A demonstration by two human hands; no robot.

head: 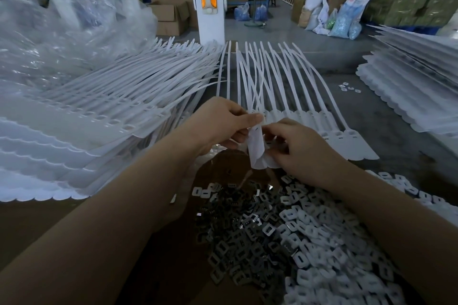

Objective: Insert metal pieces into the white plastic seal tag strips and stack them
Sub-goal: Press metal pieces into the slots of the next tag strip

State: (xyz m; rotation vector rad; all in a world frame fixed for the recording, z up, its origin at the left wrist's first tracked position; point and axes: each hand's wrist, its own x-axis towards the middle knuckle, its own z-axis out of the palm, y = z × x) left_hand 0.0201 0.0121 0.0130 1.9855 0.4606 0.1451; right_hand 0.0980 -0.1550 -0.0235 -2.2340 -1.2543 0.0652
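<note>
Close around the hands, the grey worktop (386,131) is crowded. A tall stack of white strips (104,116) fills the left side, its scalloped edges reaching almost to the left forearm, and another stack (416,82) lies along the right edge. Straight ahead a joined row of strips (285,86) fans away from the person, its flat tag ends lying just past the right hand. Below the forearms a heap of metal pieces (285,235) spreads toward the near edge, and a few loose ones (349,88) sit on bare worktop between the row and the right stack. Crumpled clear plastic (57,39) and a white post (210,0) stand behind.

The left hand (223,124) pinches the top of one tag end (256,148), fingers curled round it, holding it upright above the heap. The right hand (300,146) has curled fingers pressed against the same tag's lower side; whether it holds a metal piece cannot be seen.

Open worktop remains mainly right of the row.
</note>
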